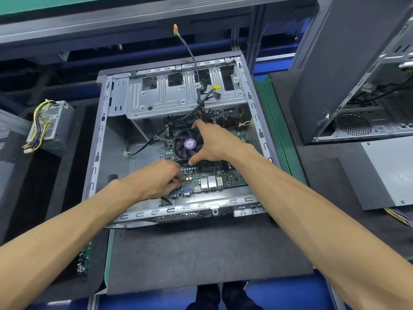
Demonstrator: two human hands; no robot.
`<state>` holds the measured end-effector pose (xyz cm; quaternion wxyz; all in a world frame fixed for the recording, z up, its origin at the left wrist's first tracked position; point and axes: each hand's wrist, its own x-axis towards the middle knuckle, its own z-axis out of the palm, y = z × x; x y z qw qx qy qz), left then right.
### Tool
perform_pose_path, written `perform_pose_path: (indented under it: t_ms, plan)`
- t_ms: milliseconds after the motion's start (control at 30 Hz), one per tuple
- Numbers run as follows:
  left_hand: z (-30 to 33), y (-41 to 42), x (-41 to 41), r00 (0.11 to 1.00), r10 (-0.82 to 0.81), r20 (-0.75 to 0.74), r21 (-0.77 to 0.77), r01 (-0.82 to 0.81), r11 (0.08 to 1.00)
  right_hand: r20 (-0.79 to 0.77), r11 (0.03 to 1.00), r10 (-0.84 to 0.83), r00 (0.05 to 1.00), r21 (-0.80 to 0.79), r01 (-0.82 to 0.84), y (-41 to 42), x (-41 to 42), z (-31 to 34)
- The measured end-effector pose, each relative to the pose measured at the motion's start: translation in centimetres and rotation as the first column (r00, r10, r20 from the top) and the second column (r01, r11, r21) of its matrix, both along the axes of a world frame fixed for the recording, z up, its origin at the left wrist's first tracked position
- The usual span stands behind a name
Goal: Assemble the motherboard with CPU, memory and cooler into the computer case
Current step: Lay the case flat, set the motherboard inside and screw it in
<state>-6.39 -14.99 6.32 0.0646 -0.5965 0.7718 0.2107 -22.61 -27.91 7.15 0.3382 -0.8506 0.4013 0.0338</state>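
An open grey computer case (98,148) lies flat on the mat in front of me. Inside it sits the green motherboard (214,177) with its rear ports toward me. On the board is the black cooler (186,143) with a fan and a purple sticker. My right hand (214,142) grips the cooler, thumb at its near edge and fingers over its far right corner. My left hand (156,180) holds the board's near left corner with curled fingers. A memory stick (181,125) shows just behind the cooler. The CPU is hidden under the cooler.
A black cable bundle (196,77) with an orange plug rises over the drive cage (178,92). A power supply (50,126) with yellow wires stands at left. Another case (348,70) stands upright at right, a grey cover panel (380,173) below it. A dark mat (201,253) lies near me.
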Motion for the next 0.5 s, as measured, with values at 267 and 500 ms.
perform_pose_path:
  t_ms: [267,500]
  plan:
    - [0.02,0.34,0.58,1.000,0.013,-0.005,-0.008,-0.013,1.000,0.041,1.000,-0.008,0.999,0.030,0.007,0.03,0.10,-0.30]
    - [-0.24,0.04,0.41,1.000,0.007,-0.014,0.000,-0.007,1.000,0.048,0.999,-0.009,0.999,0.051,0.007,0.03,0.15,-0.40]
